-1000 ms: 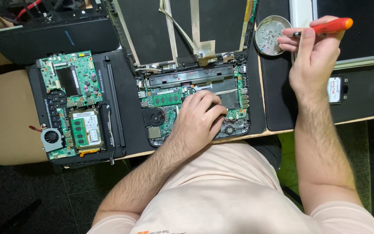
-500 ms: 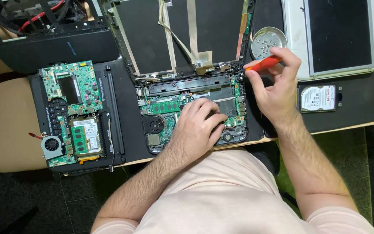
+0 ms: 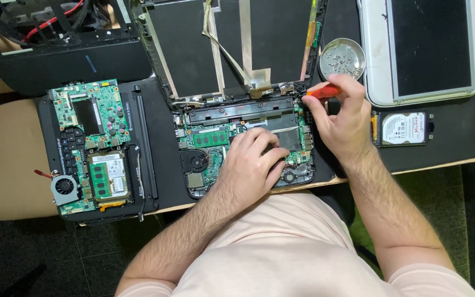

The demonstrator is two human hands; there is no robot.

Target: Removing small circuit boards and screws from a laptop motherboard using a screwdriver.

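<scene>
An opened small laptop (image 3: 237, 115) lies in front of me with its green motherboard (image 3: 210, 140) bare. My left hand (image 3: 251, 162) rests flat on the board's lower right part, holding nothing. My right hand (image 3: 342, 118) grips an orange-handled screwdriver (image 3: 324, 91), its tip down at the laptop's upper right corner near the hinge. The laptop's lid frame (image 3: 232, 44) stands open behind, with flat cables running across it.
A round metal dish (image 3: 342, 58) of screws sits just behind my right hand. A hard drive (image 3: 405, 129) lies to the right, a white-framed screen panel (image 3: 424, 49) behind it. A second stripped laptop board with fan (image 3: 92, 146) lies at the left on a black mat (image 3: 160, 143).
My right hand has brought the screwdriver from the screw dish down and left to the laptop's upper right corner. My left hand has stayed on the board.
</scene>
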